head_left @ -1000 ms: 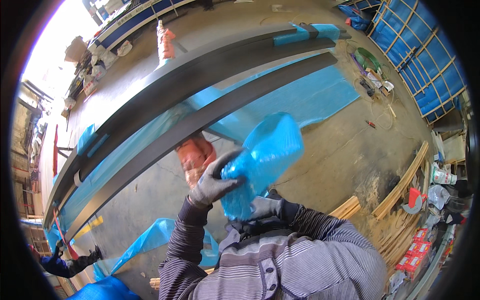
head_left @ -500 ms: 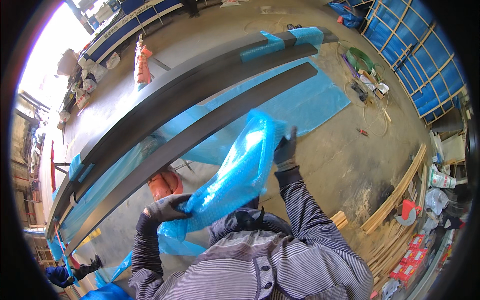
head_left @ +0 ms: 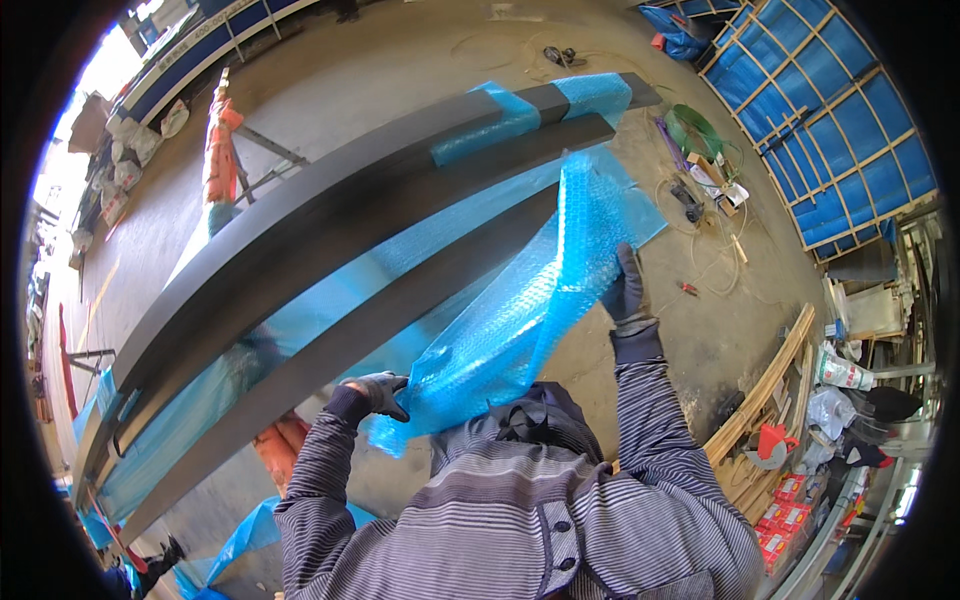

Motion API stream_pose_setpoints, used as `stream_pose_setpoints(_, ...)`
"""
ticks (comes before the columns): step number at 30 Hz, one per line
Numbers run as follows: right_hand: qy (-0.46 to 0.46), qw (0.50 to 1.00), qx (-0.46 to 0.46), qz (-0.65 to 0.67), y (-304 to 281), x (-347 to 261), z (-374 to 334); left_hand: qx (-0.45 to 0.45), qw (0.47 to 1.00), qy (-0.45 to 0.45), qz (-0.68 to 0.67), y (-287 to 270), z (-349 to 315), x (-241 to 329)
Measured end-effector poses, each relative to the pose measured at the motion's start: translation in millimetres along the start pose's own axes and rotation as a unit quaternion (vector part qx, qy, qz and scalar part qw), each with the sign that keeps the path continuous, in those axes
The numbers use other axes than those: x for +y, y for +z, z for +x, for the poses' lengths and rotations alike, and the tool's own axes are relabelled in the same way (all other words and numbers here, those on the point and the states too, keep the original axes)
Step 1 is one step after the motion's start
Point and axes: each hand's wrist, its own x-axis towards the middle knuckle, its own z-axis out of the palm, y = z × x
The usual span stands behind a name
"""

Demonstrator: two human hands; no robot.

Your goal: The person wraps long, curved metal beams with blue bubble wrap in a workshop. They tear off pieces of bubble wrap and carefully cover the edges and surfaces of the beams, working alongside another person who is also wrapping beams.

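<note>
A sheet of blue bubble wrap (head_left: 510,325) stretches in front of my body between both gloved hands. My left hand (head_left: 378,393), in a grey glove, pinches its lower left end. On the other side, my right hand (head_left: 626,296) grips the right edge, with the index finger pointing up along it. Beyond the sheet lies a long dark flat strip (head_left: 345,370), its right part hidden behind the wrap. A longer curved dark beam (head_left: 290,225) runs behind it, with pieces of bubble wrap (head_left: 595,95) around its right end. More blue film (head_left: 385,275) lies between the two.
Orange-wrapped supports (head_left: 222,155) stand under and behind the beams. At right are wooden strips (head_left: 765,385), a red-guarded saw (head_left: 772,445) and red boxes (head_left: 785,520). A green strap coil (head_left: 690,128) lies on the floor near a blue sheeted frame (head_left: 830,130). A person is partly visible at lower left.
Both hands have moved right, the right one also upward, carrying the bubble wrap. The sheet now hangs more spread out and reaches higher, over the strip's right end. My view has shifted slightly.
</note>
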Motion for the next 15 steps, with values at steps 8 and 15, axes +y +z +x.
stream_pose_setpoints(8, -0.207, 0.853, 0.151, -0.455, 2.8, -197.2, 73.8, 0.324, 0.879, 0.303, -0.175, -169.6, 105.4, 168.1)
stream_pose_setpoints(15, -0.402, 0.705, 0.168, -0.560, -0.7, -361.8, 152.5, 0.220, 0.872, 0.345, -0.270, -217.5, 309.4, 329.8)
